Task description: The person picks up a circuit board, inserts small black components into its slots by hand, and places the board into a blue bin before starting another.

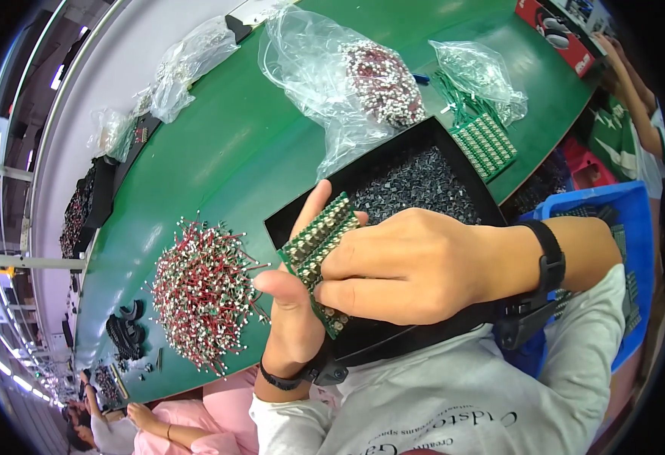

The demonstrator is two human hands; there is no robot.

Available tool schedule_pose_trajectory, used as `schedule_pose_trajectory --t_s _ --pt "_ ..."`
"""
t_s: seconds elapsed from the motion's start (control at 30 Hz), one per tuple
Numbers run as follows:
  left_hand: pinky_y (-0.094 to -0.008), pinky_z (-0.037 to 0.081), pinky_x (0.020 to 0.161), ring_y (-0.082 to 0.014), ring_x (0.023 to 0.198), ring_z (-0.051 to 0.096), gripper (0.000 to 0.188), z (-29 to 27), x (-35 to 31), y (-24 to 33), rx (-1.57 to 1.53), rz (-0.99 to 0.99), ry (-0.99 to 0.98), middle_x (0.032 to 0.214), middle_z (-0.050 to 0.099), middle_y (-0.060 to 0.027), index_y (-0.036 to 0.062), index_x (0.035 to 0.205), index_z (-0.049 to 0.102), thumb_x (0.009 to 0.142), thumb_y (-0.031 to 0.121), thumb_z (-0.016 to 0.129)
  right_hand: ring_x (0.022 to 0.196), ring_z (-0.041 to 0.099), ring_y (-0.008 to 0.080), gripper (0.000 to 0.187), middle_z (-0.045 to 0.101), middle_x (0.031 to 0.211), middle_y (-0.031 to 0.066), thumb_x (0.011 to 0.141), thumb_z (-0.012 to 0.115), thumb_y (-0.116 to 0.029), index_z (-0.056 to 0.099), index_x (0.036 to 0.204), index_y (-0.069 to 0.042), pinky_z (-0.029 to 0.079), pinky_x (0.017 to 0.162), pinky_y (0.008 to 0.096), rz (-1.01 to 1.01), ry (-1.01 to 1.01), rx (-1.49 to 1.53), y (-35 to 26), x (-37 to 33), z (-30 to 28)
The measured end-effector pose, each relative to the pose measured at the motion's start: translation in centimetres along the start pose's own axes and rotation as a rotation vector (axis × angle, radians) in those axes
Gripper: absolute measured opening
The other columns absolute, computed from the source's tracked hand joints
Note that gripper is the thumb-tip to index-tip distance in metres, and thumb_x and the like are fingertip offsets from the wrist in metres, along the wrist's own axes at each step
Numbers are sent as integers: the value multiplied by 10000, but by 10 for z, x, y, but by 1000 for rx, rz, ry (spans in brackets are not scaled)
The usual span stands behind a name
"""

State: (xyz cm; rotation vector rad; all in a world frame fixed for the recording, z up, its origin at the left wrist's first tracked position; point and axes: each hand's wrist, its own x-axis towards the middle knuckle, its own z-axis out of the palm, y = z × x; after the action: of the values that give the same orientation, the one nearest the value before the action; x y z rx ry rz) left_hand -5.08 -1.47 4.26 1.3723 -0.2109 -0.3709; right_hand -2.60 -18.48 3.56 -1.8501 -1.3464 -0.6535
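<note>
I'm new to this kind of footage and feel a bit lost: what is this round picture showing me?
No machine here: these are a person's bare hands, seen from a wide fisheye camera on their own head, so straight edges look bent. The left hand holds a green circuit panel; the right hand reaches across with its fingers against it. Beyond them is a black tray of small dark pieces. On the green table lie a loose pile of red wires, a clear bag of similar ones and more green panels. To the right is a blue bin.
</note>
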Motion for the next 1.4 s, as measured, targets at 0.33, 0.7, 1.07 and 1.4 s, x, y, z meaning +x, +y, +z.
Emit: schedule_pose_trajectory --t_s 0.33,0.7,1.07,1.4 --pt "-386 483 1021 -265 1199 580 1198 -14 1 -2 -122 0 45 1351 544 -192 -7 1542 186 750 883 319 640 613 218 207 600 798 52 671 761 -11 651 844 -38 512 515 309 181 -58 -77 2 -9 -25" --pt "-377 459 1043 -268 1198 587 1201 -10 0 -7 -225 44 12 1322 574 -207 -51 1525 205 773 882 292 679 628 214 205 610 910 92 730 688 -71 671 918 9 543 565 294 25 -38 -147 -8 -11 -5" --pt "-362 505 991 -262 1156 611 1188 -16 -3 -6 -222 52 62 1310 576 -212 -40 1525 213 775 875 326 702 631 248 231 608 887 100 656 729 27 639 865 -8 549 579 331 152 -6 9 -7 -7 -15" --pt "-371 494 1002 -278 1169 608 1206 -6 -3 -6 -217 67 60 1311 577 -236 -65 1514 222 772 881 312 671 620 225 225 620 887 85 730 736 -19 678 947 -5 531 545 315 107 -70 -36 -5 -13 -7"
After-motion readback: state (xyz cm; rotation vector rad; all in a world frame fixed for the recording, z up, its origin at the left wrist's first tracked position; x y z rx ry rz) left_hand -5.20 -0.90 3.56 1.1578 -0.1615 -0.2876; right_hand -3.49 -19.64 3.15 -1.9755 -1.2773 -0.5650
